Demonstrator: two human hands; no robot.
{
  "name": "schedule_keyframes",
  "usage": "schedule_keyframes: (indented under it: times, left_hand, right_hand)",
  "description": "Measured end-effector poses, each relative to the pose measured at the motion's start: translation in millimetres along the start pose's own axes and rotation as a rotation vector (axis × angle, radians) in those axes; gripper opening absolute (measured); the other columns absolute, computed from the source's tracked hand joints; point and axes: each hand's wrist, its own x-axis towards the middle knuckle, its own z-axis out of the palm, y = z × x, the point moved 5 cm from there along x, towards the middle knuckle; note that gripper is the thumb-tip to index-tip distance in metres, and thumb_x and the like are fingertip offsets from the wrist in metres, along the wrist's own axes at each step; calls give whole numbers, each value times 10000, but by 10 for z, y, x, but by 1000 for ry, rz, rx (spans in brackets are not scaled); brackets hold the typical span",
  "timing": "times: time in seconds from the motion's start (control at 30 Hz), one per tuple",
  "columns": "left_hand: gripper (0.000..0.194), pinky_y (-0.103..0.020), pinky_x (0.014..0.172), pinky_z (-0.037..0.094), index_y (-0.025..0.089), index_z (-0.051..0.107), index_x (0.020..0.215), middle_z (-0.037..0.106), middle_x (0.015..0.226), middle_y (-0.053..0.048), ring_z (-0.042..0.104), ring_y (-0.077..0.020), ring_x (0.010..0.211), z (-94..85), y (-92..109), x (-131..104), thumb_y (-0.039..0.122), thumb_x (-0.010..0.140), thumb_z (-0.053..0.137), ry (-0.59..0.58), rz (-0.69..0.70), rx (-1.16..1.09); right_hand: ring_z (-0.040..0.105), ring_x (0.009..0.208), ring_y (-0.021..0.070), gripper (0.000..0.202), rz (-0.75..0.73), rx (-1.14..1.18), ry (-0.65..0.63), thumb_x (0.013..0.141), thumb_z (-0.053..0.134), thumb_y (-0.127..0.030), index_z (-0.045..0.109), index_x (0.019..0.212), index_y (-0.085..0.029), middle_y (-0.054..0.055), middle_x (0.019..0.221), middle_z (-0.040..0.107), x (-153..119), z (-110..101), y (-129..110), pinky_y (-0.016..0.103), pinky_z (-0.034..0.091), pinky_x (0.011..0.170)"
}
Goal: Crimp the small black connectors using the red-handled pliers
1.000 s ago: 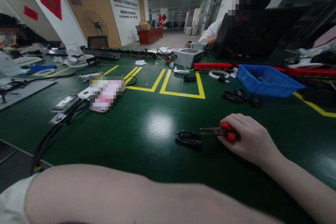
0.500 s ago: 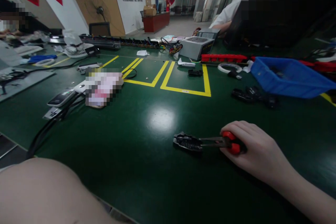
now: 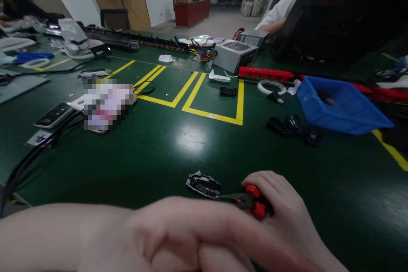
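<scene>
My right hand is closed around the red handles of needle-nose pliers. The jaws point left and reach the near right end of a small black plastic part, which has pale edges and lies on the green table. Whether the tips grip that part or only touch it, I cannot tell. My left hand is large and close to the camera, stretching rightward in front of the pliers. One finger extends out straight; the others are partly cut off by the lower edge. Nothing shows in it.
Beyond the hands are several black plastic pieces, a blue bin, a white cable coil and a grey power supply. To the left lie a phone and a small white device with cables. Across the table sits a person.
My left hand has come up from the lower left and across the foreground. The view has shifted, so the pliers and black part appear lower and further left. My right hand keeps its grip.
</scene>
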Motion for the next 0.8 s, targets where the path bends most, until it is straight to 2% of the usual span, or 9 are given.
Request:
schedule_keyframes:
  times: [0.17,0.27,0.37,0.5,0.57,0.7,0.8]
  left_hand:
    - [411,-312,851,533,189,728,1102,716,865,-47,679,-190,905,-701,-13,315,494,826,722,84,-53,-149]
    - [324,-300,835,524,171,707,1101,706,865,-37,670,-161,848,-924,-57,389,395,868,707,91,-66,-253]
    - [251,-305,888,506,170,689,1036,693,1001,-50,659,-170,949,-882,-96,407,331,849,736,-21,-50,-269]
    - [473,-362,1019,451,201,645,1090,560,1343,-93,545,-255,1237,-668,-105,389,355,698,861,-207,0,-130]
    - [485,-373,1026,441,213,634,1108,532,1373,-88,529,-265,1256,-598,-112,381,365,704,856,-229,6,-47]
    - [279,-361,1027,426,206,661,1009,571,1307,-66,557,-239,1204,-520,-108,387,324,790,789,-220,62,94]
    - [180,-338,1000,441,192,681,966,609,1224,-62,587,-211,1145,-476,-114,409,290,832,751,-175,99,115]
  right_hand:
    - [645,832,225,182,91,39,0,780,639,-210,566,944,-241,43,888,664,27,-27,40,370,529,695]
    - [652,889,249,191,89,28,-11,792,635,-221,574,972,-240,67,935,673,25,-15,23,399,541,735]
    - [655,931,275,227,45,-3,-8,787,632,-226,578,1008,-243,83,967,678,18,8,-3,429,543,768]
    - [659,912,264,242,-52,-43,-36,805,636,-252,573,1038,-227,93,977,675,21,14,-10,417,548,768]
    - [658,902,253,239,-76,-68,-48,811,632,-247,580,1041,-214,97,979,674,24,-8,21,403,551,760]
    - [653,874,237,201,-73,-106,-38,826,637,-287,604,1005,-201,97,975,674,25,-57,107,379,547,734]
    - [649,856,227,209,-90,-131,-26,836,648,-340,615,981,-194,94,967,674,25,-54,116,368,544,722]
